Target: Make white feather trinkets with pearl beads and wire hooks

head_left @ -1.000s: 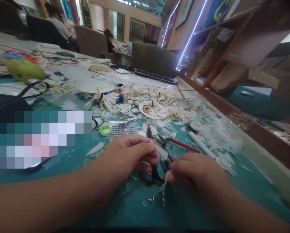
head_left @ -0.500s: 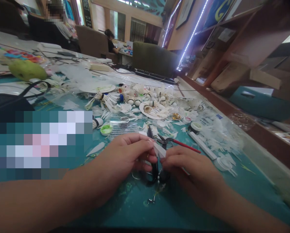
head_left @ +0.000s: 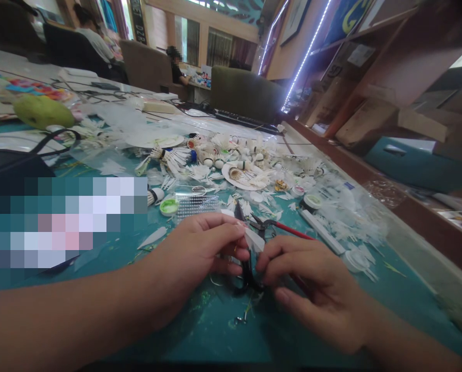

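My left hand (head_left: 211, 243) pinches a small white feather piece (head_left: 255, 240) between thumb and fingertips, its broad end pointing right. Just right of it is my right hand (head_left: 312, 279), fingers curled loosely with the thumb apart, apparently holding nothing. Beneath both hands lie black-handled scissors (head_left: 247, 274), partly covered by the fingers. Pliers with red handles (head_left: 292, 230) rest behind my right hand, which hides part of them. On the mat in front of me are small metal bits (head_left: 240, 320), too small to name.
Behind the hands lie a sheet of bead strips (head_left: 197, 206), an open pot of green paste (head_left: 169, 207), a white plate (head_left: 234, 178) and several shuttlecocks (head_left: 172, 157). Loose feathers (head_left: 153, 237) are scattered over the green mat. A dark bag (head_left: 14, 168) sits left. People sit farther back.
My right hand has drawn away from the feather piece, its thumb now spread from the fingers. My left hand keeps its pinch in nearly the same spot.
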